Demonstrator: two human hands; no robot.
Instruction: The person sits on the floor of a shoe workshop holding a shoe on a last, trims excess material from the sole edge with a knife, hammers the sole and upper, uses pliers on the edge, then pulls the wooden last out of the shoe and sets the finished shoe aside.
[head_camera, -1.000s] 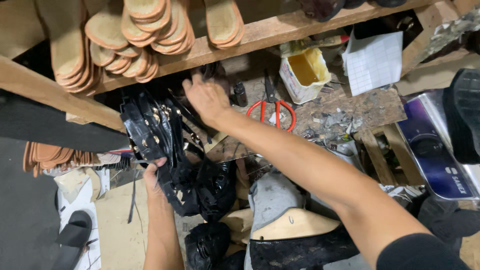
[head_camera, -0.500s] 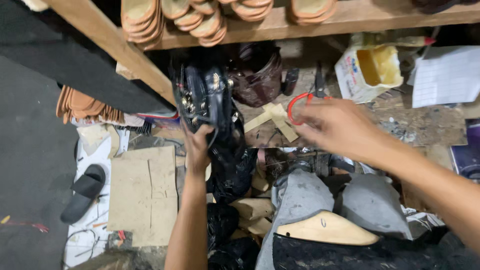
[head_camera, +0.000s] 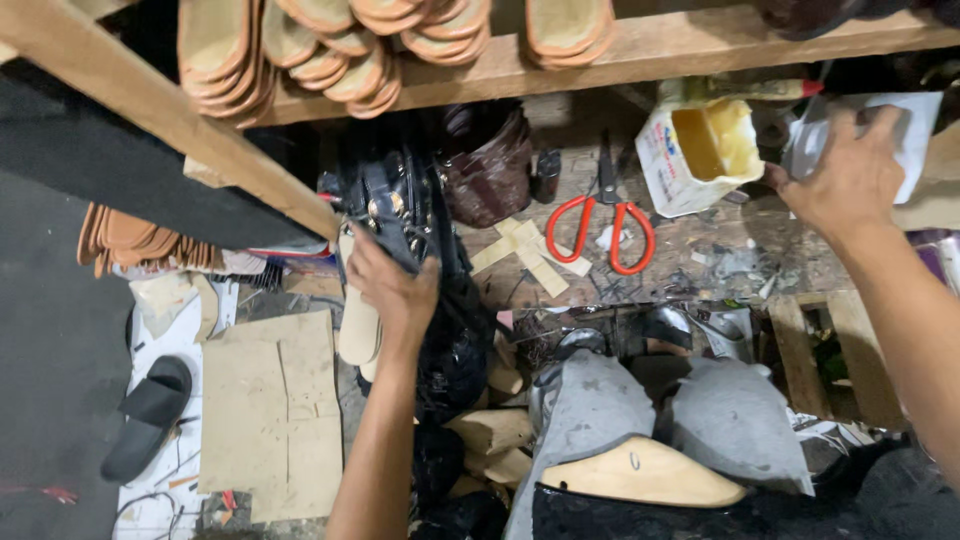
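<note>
At nine o'clock of the view we see a black slipper (head_camera: 150, 415) lying on the floor beside a flat sheet of cardboard (head_camera: 270, 410), with a stack of tan soles (head_camera: 140, 240) above them at ten o'clock. Moving right, our left hand (head_camera: 392, 285) is closed around a bundle of black sandal straps (head_camera: 400, 205) with metal studs, fingers wrapped tight, the bundle hanging just below the slanted wooden beam (head_camera: 180, 130). At twelve o'clock, more tan insoles (head_camera: 340, 50) sit stacked on the shelf. Near the centre, red-handled scissors (head_camera: 602, 215) lie on the scarred workbench (head_camera: 700, 250), at three o'clock of the straps and well apart from both hands. Further right stands a cut-open white container of yellowish glue (head_camera: 705, 145). At two o'clock our right hand (head_camera: 850, 170) rests spread on a white sheet of paper (head_camera: 915, 130), just beside the container; whether it grips anything beneath we cannot tell. At six o'clock a pale shoe last (head_camera: 640, 472) lies across our lap.

We judge this a gathering step: straps secured in one hand, the other reaching among the supplies. The next move seems to call for a firm pinch on whatever the right hand selects, while keeping the straps from slipping.
</note>
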